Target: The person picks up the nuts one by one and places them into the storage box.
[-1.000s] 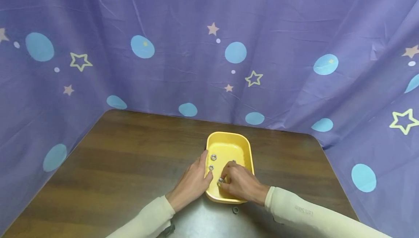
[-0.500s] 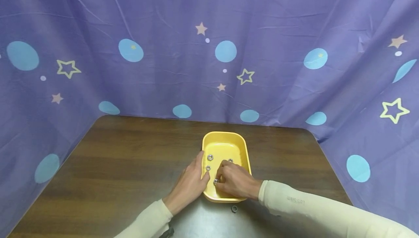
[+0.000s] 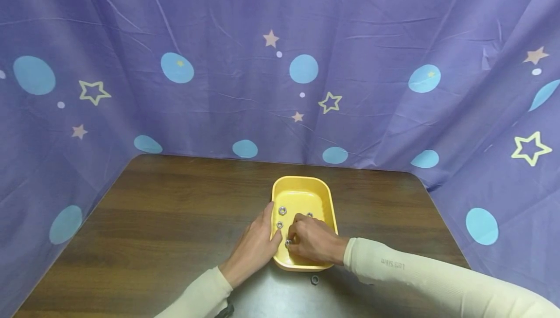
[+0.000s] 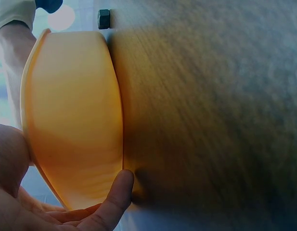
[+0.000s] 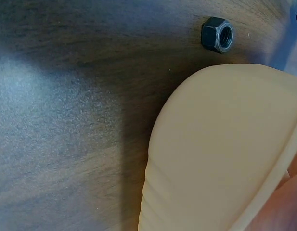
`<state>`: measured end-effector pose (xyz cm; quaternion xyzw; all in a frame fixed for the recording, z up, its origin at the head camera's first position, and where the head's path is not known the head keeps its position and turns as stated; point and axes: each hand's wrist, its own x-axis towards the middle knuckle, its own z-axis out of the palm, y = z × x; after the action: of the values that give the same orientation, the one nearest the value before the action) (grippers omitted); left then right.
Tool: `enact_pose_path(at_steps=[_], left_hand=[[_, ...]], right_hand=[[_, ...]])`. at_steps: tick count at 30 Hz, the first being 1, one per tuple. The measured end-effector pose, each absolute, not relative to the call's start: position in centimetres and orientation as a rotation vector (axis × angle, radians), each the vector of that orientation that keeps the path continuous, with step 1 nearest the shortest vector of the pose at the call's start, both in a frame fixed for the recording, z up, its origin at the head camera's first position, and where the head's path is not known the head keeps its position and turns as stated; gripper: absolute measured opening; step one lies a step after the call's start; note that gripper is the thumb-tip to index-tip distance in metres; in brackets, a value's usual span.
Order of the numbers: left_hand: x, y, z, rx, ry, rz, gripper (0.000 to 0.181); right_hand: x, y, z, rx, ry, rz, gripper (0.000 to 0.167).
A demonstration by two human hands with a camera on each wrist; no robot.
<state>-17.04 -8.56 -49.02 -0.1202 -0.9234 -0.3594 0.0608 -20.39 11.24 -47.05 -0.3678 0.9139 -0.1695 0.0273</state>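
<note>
A yellow plastic tray [image 3: 302, 196] stands on the table. My left hand [image 3: 251, 247] grips its left side, with the thumb over the rim and the fingers along the outer wall. Reaching into the tray, my right hand [image 3: 316, 241] pinches a small metal hex nut [image 3: 288, 243] near the floor; its fingers partly hide the nut. Two more nuts lie at the tray's left, a larger nut [image 3: 282, 210] behind a smaller nut [image 3: 279, 224]. Another nut [image 3: 309, 215] shows beyond the right knuckles. In the right wrist view the tray wall [image 5: 211, 134] mostly covers the right hand.
A dark hex nut [image 3: 314, 280] lies on the wooden table [image 3: 183, 211] just outside the tray's near edge. Purple curtains [image 3: 245, 99] with stars and blue spots stand behind the table and at both sides.
The view has shifted slightly. My right hand and the pinched nut have moved a little to the left inside the tray. My left hand keeps its grip on the tray.
</note>
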Motion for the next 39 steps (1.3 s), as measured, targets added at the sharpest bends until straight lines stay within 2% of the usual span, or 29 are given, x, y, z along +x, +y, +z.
enact_pose_path(at_steps=[13,20,39], left_hand=[[-17.0,-8.5,-48.9,-0.358,-2.803,-1.088,0.075],[-17.0,-8.5,-49.0,-0.368,-2.780,-1.087,0.074],[-17.1,-8.5,-49.1,-0.356,-2.776,-1.060,0.074]], right_hand=[[-20.4,11.4,-47.0,-1.107,2.837,-0.535,0.007],[-20.0,12.3,-46.3,-1.125,2.884,-0.592,0.022],[-17.9,13.9,-45.4,-1.128,3.007,-0.700,0.024]])
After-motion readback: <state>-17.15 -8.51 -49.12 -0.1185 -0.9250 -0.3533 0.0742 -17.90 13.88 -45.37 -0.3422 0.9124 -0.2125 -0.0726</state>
